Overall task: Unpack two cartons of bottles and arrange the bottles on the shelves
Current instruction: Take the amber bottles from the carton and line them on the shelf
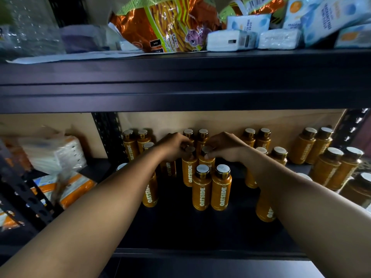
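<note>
Several orange OATSIDE bottles with white caps stand in paired rows on a dark lower shelf [180, 223]. My left hand [174, 146] is closed over the cap of one upright bottle [187, 173] in the middle row. My right hand [224, 146] grips the cap of the bottle beside it [206, 160]. Both bottles rest on the shelf. Directly in front of them stands a pair of bottles [211, 189]. Two more bottles [195, 135] stand behind my hands against the back panel. My forearms hide parts of bottles on either side.
A thick black shelf beam [180, 83] crosses above my hands. On the upper shelf lie a snack bag [166, 25] and tissue packs [281, 27]. Packaged goods [56, 157] sit left of a perforated upright [108, 133]. More bottles [337, 163] fill the right side.
</note>
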`<state>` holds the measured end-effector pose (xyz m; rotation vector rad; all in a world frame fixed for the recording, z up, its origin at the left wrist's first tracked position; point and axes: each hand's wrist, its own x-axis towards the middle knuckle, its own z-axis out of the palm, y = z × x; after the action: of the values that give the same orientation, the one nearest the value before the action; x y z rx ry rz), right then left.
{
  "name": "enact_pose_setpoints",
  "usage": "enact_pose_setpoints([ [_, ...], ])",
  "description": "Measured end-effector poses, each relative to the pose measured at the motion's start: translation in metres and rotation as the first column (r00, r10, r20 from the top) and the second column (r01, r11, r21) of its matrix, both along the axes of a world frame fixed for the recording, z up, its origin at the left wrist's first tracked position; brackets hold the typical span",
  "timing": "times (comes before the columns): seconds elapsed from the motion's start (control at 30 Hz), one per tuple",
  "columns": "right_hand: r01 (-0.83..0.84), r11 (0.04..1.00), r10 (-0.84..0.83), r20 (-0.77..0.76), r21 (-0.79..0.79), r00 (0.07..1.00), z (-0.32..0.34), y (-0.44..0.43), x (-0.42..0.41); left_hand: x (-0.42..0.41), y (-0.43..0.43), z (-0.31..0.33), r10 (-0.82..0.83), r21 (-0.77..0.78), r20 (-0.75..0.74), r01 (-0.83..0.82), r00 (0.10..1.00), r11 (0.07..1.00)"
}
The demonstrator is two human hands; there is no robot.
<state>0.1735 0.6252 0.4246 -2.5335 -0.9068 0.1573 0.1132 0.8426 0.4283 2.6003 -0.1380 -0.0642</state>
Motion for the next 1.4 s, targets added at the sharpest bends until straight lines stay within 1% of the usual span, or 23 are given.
enact_pose_setpoints([
  [0.27,0.037,0.992,-0.027,-0.082,0.119,0.996,-0.011,-0.001,0.003,0.0,0.002,-0.001,-0.015,0.0,-0.001,0.015,1.0,1.0],
  [0.47,0.062,0.983,-0.049,-0.08,0.173,0.996,-0.015,-0.001,0.002,0.002,0.005,-0.006,-0.004,-0.008,0.006,0.004,1.0,1.0],
  [0.93,0.14,0.9,-0.04,-0.242,0.413,0.969,-0.032,-0.006,-0.006,-0.005,0.004,-0.012,0.04,-0.046,0.064,-0.038,0.997,0.998],
  [1.27,0.15,0.911,-0.056,-0.243,0.385,0.968,-0.026,-0.005,-0.009,-0.004,0.004,-0.012,0.065,-0.033,0.053,-0.063,0.996,0.997],
  [1.4,0.127,0.93,-0.051,-0.221,0.344,0.974,-0.024,-0.006,-0.009,-0.006,0.003,-0.012,0.062,-0.043,0.055,-0.06,0.997,0.997],
])
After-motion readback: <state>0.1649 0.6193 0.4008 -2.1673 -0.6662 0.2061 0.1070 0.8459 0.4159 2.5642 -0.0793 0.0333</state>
